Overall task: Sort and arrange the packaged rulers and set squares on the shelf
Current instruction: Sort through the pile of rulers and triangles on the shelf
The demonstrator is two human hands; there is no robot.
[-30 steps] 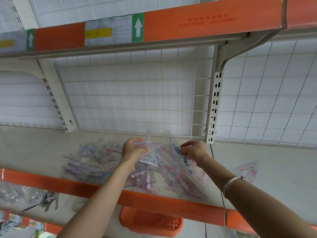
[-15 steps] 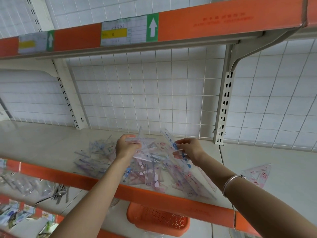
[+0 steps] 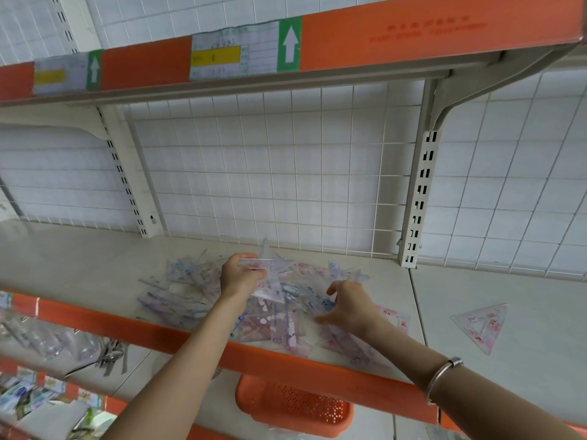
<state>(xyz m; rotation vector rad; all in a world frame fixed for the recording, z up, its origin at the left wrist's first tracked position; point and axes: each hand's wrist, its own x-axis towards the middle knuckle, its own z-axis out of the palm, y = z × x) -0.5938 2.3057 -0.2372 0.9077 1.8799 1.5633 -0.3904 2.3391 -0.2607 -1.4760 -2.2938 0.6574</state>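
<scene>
A loose pile of clear packaged rulers and set squares [image 3: 187,290] with pink and blue prints lies on the cream shelf [image 3: 73,265], spread from its middle toward the orange front lip. My left hand [image 3: 238,276] grips a small stack of clear set squares [image 3: 270,268] held just above the pile. My right hand [image 3: 349,304] hovers low over the right part of the pile with fingers spread and relaxed, holding nothing. One pink-printed set square [image 3: 482,325] lies alone on the shelf section to the right.
A white wire grid [image 3: 286,173] backs the shelf, with slotted uprights [image 3: 419,198] at both sides. An orange-edged upper shelf [image 3: 381,33] with price labels hangs overhead. Below, an orange perforated basket [image 3: 295,404] and bagged goods [image 3: 47,341] sit on lower shelves.
My right hand let go of the long ruler it held upright and dropped to the pile with fingers spread. My left hand still holds its stack.
</scene>
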